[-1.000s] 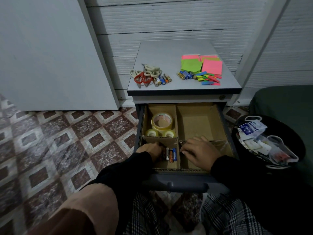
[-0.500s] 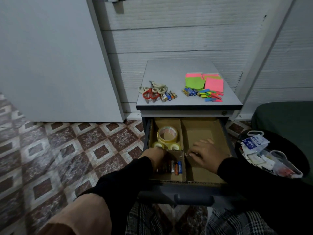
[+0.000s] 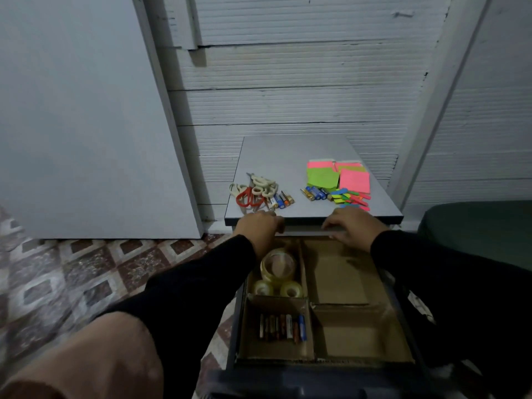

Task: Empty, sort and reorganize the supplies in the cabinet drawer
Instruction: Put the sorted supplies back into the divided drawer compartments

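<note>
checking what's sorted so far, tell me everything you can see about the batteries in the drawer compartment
The row of slim cylindrical batteries lies flat, side by side and touching, in the near-left brown cardboard compartment of the open drawer. Casings look metallic, in silver, orange, dark and blue. Neither hand touches them.

drawer dividers [image 3: 339, 272]: matt cardboard | tape rolls [image 3: 277, 266]: glossy plastic

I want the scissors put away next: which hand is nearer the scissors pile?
Left. The left hand sits at the cabinet top's front edge just below the scissors; the right hand is farther right, below the sticky notes.
</note>
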`<action>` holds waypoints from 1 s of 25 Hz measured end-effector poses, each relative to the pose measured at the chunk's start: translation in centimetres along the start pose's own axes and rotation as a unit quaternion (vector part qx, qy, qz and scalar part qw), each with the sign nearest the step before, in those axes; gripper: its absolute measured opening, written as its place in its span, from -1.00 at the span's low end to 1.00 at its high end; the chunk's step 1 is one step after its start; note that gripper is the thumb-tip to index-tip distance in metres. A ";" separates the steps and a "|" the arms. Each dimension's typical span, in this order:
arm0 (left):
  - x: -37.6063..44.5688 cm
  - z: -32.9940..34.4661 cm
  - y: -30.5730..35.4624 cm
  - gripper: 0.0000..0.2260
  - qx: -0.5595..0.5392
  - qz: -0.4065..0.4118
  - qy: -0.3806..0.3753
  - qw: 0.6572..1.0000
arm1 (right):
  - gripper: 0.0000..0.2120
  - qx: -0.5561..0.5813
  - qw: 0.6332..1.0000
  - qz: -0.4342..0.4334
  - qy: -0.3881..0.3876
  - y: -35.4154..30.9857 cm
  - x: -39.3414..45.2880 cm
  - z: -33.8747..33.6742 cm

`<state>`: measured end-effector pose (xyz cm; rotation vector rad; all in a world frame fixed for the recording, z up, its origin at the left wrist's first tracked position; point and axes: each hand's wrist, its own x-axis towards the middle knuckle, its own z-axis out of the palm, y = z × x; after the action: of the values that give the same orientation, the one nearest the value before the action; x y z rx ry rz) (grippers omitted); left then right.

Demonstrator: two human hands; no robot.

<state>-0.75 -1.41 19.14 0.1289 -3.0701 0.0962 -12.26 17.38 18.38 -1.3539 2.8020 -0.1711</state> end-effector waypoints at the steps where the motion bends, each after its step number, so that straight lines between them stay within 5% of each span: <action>1: 0.8 -0.2 -0.3 -0.73 0.018 0.006 0.005 1.000 | -0.72 0.009 1.000 0.008 0.001 0.6 0.9 -0.6; 11: 10.9 0.1 0.1 -0.53 0.026 0.002 0.003 1.000 | -0.68 -0.015 0.997 0.071 0.007 5.2 9.1 -2.5; 17: 16.3 1.5 1.4 -0.49 -0.110 -0.045 -0.022 0.993 | -0.58 0.021 0.997 0.069 0.005 5.6 10.9 -1.8; 25: 18.3 2.7 1.1 -0.65 -0.147 -0.055 -0.041 0.987 | -0.59 0.032 0.997 0.066 -0.023 5.5 12.1 -1.7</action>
<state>-19.20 -2.01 17.66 0.2903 -3.1053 -0.3741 -24.18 11.42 19.75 -1.1409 2.8090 -0.2210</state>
